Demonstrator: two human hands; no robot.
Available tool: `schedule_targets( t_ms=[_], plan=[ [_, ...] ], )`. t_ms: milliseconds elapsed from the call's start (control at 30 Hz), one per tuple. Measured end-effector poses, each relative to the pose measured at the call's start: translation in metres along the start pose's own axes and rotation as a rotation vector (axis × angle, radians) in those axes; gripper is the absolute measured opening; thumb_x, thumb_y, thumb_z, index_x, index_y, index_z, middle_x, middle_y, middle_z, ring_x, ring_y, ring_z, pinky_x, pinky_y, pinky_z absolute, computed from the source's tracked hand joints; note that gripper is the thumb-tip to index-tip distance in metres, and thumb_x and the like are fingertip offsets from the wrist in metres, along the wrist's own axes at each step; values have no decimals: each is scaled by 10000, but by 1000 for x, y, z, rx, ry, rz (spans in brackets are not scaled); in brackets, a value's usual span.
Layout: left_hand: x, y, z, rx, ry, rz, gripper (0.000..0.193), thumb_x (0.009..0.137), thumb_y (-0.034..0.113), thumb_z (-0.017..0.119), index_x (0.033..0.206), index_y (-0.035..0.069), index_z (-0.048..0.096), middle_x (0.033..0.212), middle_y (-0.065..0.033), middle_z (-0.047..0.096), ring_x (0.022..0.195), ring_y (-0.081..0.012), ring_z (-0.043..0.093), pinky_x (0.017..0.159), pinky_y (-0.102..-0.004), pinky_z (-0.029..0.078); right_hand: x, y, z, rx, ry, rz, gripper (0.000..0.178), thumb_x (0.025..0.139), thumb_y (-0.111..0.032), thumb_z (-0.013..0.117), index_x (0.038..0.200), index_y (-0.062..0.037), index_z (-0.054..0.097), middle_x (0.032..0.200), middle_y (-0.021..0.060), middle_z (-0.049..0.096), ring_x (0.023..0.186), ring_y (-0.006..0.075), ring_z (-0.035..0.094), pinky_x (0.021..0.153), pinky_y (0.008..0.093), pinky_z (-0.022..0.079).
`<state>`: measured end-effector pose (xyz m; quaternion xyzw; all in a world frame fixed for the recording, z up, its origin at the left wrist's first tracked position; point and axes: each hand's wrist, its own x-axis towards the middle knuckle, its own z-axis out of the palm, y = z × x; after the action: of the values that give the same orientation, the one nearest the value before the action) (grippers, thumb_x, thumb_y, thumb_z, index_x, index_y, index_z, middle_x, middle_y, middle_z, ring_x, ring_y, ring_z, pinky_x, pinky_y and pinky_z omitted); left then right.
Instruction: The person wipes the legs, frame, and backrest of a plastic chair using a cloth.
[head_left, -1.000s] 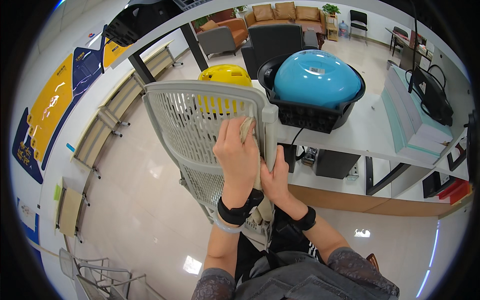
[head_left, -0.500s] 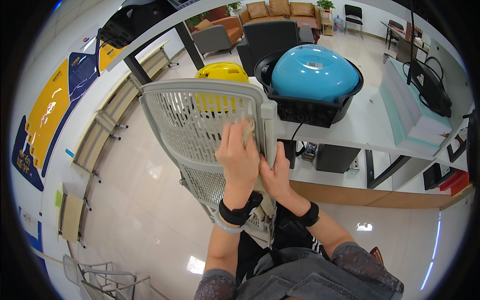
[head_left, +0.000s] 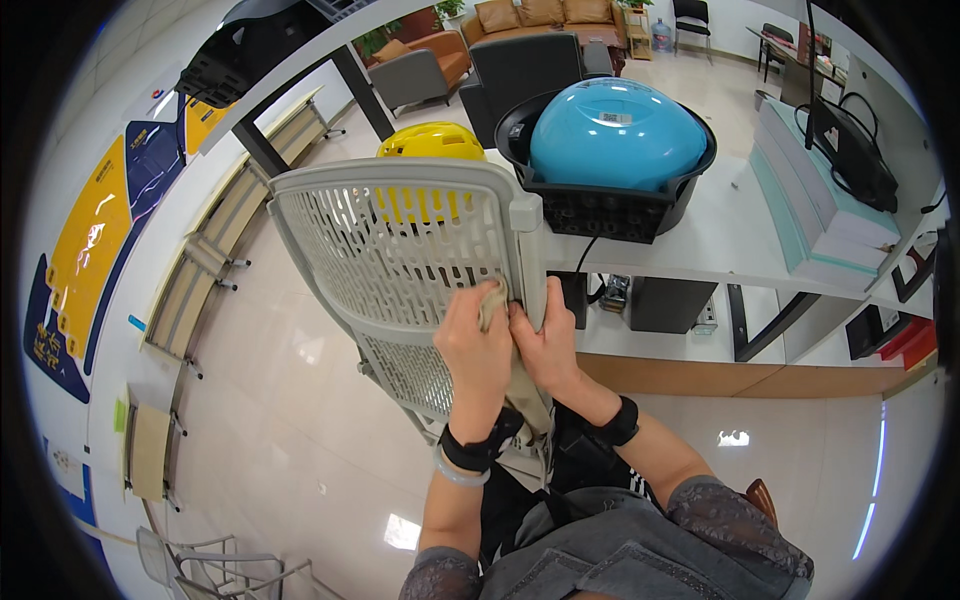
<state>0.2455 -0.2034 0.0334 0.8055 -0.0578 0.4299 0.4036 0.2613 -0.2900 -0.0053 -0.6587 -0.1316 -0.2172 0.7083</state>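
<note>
A light grey chair with a perforated plastic backrest (head_left: 390, 270) stands upright before me. My left hand (head_left: 472, 345) is closed on a beige cloth (head_left: 491, 303) and presses it to the backrest near its right edge. Close beside it, my right hand (head_left: 546, 340) wraps round the upright frame bar (head_left: 528, 235) at that edge. More of the cloth hangs down between my wrists. Both wrists wear black bands. The chair's seat and lower parts are mostly hidden behind my arms.
Right beyond the backrest runs a white shelf (head_left: 700, 240). It holds a yellow helmet (head_left: 430, 141), a blue helmet (head_left: 615, 135) in a black bin (head_left: 590, 212), and a stack of white panels (head_left: 815, 200). Folded tables (head_left: 180, 290) line the left wall.
My left hand has slid down along the backrest's edge with the cloth. The right hand stays on the frame bar. The whole view has shifted slightly.
</note>
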Motion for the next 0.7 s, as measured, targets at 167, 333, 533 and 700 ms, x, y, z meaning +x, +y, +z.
schedule_targets(
  t_ms=[167, 333, 533, 700],
  plan=[
    [-13, -6, 0, 30, 20, 40, 97, 785, 10, 683, 881, 11, 665, 794, -120, 659, 697, -271, 645, 645, -323, 497, -1, 3, 2, 21, 23, -6, 237, 872, -86, 601, 1019, 8, 441, 749, 183, 631, 671, 246, 671, 595, 330, 488],
    [24, 21, 3, -10, 59, 33, 92, 785, 17, 693, 869, 6, 657, 773, -119, 646, 667, -243, 625, 639, -318, 496, 0, 4, 0, -7, 6, 30, 229, 876, -88, 599, 1016, 6, 444, 767, 185, 635, 682, 257, 676, 600, 327, 490],
    [-21, -10, 5, -28, 60, 13, 116, 782, -4, 677, 897, -4, 666, 782, -131, 665, 676, -217, 646, 634, -314, 500, -2, 2, 3, 18, 28, -29, 230, 882, -99, 602, 1018, 5, 449, 768, 182, 642, 696, 257, 681, 608, 326, 495],
    [-9, 4, -3, -21, -28, -67, 140, 778, -14, 672, 919, -13, 669, 805, -139, 674, 715, -245, 664, 657, -311, 504, -1, 6, 0, -5, 15, -14, 236, 890, -113, 601, 1027, 7, 451, 771, 167, 650, 697, 243, 676, 613, 317, 497]
  ],
)
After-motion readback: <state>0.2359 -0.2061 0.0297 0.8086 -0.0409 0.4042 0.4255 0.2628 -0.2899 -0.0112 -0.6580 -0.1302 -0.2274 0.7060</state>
